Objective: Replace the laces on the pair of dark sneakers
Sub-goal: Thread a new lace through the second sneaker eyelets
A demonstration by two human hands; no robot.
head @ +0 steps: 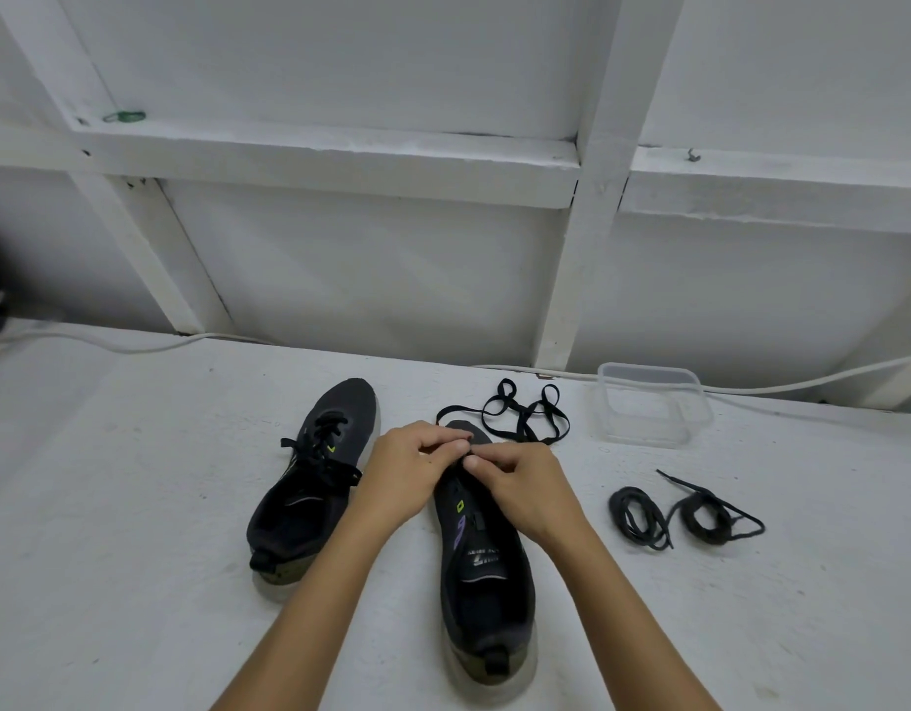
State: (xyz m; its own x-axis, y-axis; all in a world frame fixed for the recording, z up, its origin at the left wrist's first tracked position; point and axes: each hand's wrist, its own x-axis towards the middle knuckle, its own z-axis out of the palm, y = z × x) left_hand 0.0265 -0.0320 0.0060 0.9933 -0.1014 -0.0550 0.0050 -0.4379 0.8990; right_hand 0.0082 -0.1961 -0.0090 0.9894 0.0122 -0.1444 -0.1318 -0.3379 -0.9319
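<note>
Both hands (417,474) pinching flat black lace (520,415), mesh sneaker (487,572)

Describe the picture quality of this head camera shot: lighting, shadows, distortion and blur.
Head view: soft, even, cool light with no glare; faint shadows under the left sneaker and right sneaker; wide-angle lens bends the white wall beams and the table edge; both hands and the flat lace are sharp enough; a dark blur sits at the left edge.

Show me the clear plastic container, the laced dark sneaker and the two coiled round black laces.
Clear plastic container (692,402): head view, right wall.
Laced dark sneaker (348,402): head view, toe.
Coiled round black laces (639,516): head view, left coil.
</note>
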